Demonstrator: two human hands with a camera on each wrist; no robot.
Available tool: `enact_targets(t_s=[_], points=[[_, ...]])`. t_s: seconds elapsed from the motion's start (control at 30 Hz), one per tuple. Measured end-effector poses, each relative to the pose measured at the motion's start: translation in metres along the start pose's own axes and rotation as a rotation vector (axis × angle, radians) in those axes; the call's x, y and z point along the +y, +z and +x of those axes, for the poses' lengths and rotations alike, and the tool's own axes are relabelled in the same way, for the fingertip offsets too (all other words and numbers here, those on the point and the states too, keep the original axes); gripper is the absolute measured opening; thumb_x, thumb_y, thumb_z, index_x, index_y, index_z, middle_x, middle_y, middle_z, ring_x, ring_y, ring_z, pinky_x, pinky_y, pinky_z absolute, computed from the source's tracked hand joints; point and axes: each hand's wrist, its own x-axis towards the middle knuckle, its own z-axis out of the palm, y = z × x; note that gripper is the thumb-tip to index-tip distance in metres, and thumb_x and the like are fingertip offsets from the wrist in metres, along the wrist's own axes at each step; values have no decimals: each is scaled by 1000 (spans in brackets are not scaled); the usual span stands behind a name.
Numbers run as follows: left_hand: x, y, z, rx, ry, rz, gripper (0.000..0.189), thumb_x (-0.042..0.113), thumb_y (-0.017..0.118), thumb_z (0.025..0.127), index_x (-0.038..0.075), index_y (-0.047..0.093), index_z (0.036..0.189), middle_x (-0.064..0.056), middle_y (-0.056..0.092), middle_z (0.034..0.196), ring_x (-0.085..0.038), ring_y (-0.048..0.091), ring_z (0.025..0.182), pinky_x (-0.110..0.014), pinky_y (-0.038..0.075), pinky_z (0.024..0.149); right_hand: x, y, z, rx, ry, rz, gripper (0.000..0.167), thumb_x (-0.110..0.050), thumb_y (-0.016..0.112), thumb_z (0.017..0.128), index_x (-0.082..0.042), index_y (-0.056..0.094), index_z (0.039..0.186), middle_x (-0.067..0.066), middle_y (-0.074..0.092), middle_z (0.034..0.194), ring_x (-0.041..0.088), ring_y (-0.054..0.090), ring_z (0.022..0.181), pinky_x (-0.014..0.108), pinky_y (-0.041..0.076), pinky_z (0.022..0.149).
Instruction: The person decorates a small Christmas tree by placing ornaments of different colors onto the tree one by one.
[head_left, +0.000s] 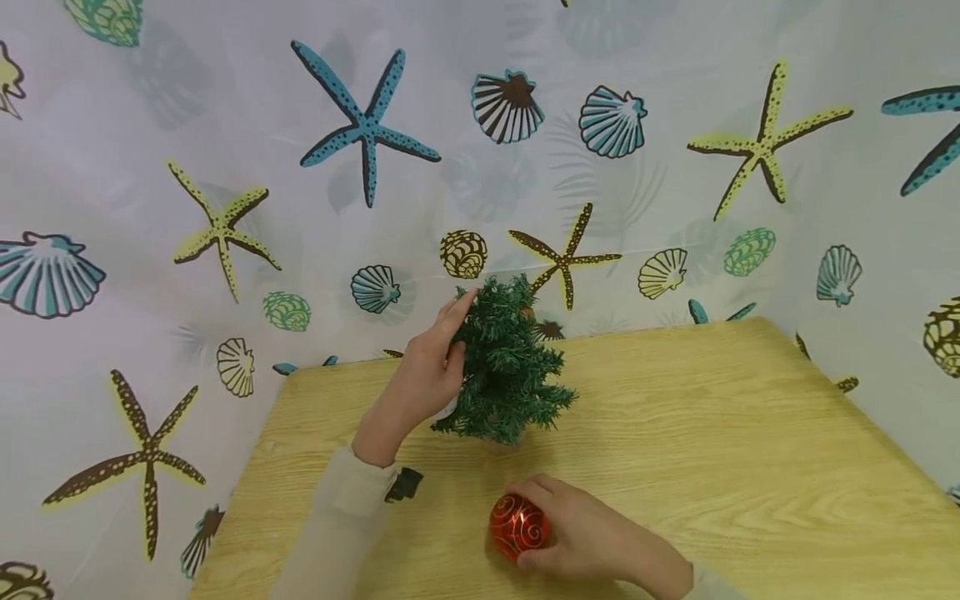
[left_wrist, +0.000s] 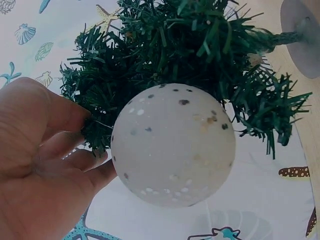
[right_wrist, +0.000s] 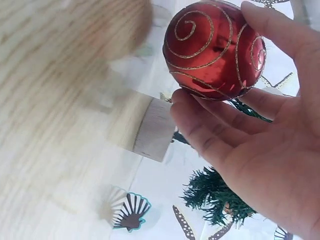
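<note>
A small green artificial Christmas tree (head_left: 504, 358) stands on the wooden table. My left hand (head_left: 431, 367) is at its left side, thumb and fingers about a branch tip in the left wrist view. Close by that hand, a white ball ornament with dark and pale specks (left_wrist: 172, 145) sits against the branches; the tree mostly hides it from the head view. In front of the tree, my right hand (head_left: 581, 529) grips a shiny red bauble with gold glitter swirls (head_left: 517, 527), thumb on one side and fingers on the other.
The table (head_left: 712, 433) has pale wood grain. Behind and beside it hangs a white cloth (head_left: 315, 242) printed with starfish and shells. A grey round base (left_wrist: 302, 40) shows at the tree's foot. A bit of orange (head_left: 528, 312) peeks from behind the tree.
</note>
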Motion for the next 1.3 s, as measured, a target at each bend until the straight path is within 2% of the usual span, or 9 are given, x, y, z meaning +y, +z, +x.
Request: enact_targets(t_s=[0.17, 0.27, 0.47, 0.8, 0.93, 1.07, 1.13, 1.2, 1.3], points=[[-1, 0, 0, 4, 10, 8, 71, -1, 50, 109, 16, 20, 170, -14, 30, 173, -6, 28, 39, -29, 36, 53, -4, -6, -2, 31, -27, 49, 74, -48, 79, 93, -16, 51, 153, 1, 63, 138, 16, 65, 120, 31, 59, 91], [0, 0, -1, 12, 16, 16, 70, 2, 52, 109, 15, 20, 170, -15, 32, 172, -9, 39, 43, -33, 39, 58, -6, -11, -3, 86, -75, 60, 70, -45, 79, 94, -20, 51, 153, -3, 63, 138, 13, 65, 120, 34, 59, 94], [2, 0, -3, 27, 31, 38, 68, 5, 56, 108, 8, 25, 168, -18, 35, 170, -23, 58, 71, -48, 52, 90, -12, -21, -3, 222, -217, 75, 71, -26, 84, 91, -24, 48, 153, -6, 63, 138, 8, 66, 117, 34, 60, 95], [10, -5, -8, 71, 24, 26, 65, 13, 59, 109, 7, 31, 166, -15, 40, 168, -8, 46, 48, -54, 50, 110, -19, -40, 0, 388, -388, 26, 84, -6, 86, 79, -13, 45, 151, 5, 60, 146, 16, 69, 121, 38, 61, 97], [15, -6, -11, 93, 38, 28, 61, 15, 60, 108, 9, 38, 164, -20, 57, 153, 0, 33, 38, -40, 55, 77, -17, -44, 0, 416, -393, -6, 86, -5, 87, 76, -9, 46, 151, 8, 58, 149, 20, 67, 125, 39, 60, 100], [20, -6, -13, 123, 75, 21, 49, 12, 62, 107, 8, 53, 155, -19, 76, 120, 1, 22, 38, -28, 36, 49, -16, -46, -1, 450, -375, -29, 88, -7, 89, 74, -9, 47, 151, 9, 57, 151, 22, 66, 129, 40, 60, 100], [22, -5, -14, 145, 115, 7, 43, 8, 63, 105, 5, 60, 148, -16, 78, 107, 2, 35, 41, -27, 44, 52, -16, -47, -1, 471, -373, -35, 88, -7, 90, 73, -9, 47, 150, 10, 56, 152, 24, 65, 131, 40, 60, 100], [24, -3, -15, 150, 155, -7, 38, 6, 64, 104, 2, 66, 142, -16, 77, 119, -3, 58, 56, -31, 50, 57, -16, -48, -1, 490, -379, -34, 88, -7, 90, 73, -9, 48, 150, 11, 55, 154, 25, 64, 133, 38, 60, 101], [29, -2, -16, 83, 169, -51, 32, 5, 66, 102, 0, 71, 133, -15, 78, 116, -13, 72, 81, -36, 59, 69, -17, -51, 0, 519, -406, -27, 87, -5, 89, 73, -8, 49, 149, 13, 54, 155, 26, 64, 133, 29, 56, 104]])
